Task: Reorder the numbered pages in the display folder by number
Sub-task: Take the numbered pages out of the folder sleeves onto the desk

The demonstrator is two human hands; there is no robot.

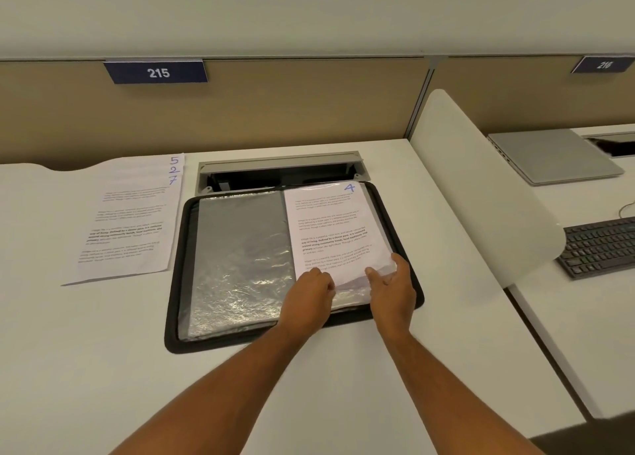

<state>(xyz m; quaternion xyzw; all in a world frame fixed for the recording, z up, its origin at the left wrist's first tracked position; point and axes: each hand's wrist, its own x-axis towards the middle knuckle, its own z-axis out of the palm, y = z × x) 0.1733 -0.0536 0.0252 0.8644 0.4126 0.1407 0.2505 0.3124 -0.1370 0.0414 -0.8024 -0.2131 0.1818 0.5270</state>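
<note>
Display folder (240, 265) lies open on the white desk (103, 351), its black cover framing empty, shiny plastic sleeves on the left half. On the right half rests page 4 (330, 227), a printed sheet with a blue handwritten "4" at its top corner. Both hands meet this page at its 6 o'clock edge: the left hand (309, 294) pinches the bottom edge with curled fingers, while the right hand (391, 288) grips the bottom corner toward 5 o'clock, thumb on top and the paper bowing upward there. At the folder's 9 o'clock, well apart from the hands, a fanned stack of loose pages (127, 220) shows the numbers 5, 2 and 7. A closed laptop (553, 157) and a dark keyboard (599, 246) sit at 3 o'clock beyond a white divider (481, 196).
</note>
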